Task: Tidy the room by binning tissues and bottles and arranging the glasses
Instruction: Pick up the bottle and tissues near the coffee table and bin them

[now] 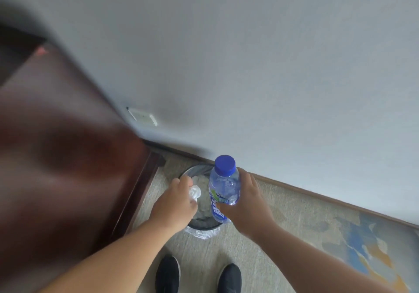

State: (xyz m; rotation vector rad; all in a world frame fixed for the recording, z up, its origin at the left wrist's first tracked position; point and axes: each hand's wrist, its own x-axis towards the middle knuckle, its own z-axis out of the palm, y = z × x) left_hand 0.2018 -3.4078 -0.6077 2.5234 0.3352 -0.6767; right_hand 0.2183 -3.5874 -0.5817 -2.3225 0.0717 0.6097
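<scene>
Hands reach over a round waste bin (201,221) on carpet beside a dark wooden desk (68,156). Fingers of the left hand (175,202) are curled round a crumpled white tissue (194,192), held just above the bin's opening. Right hand (248,199) grips a clear plastic bottle (223,189) with a blue cap, upright over the bin. Something pale already lies inside the lined bin. Judging by this, binning is midway; neither item is dropped yet, and no glasses are in view.
</scene>
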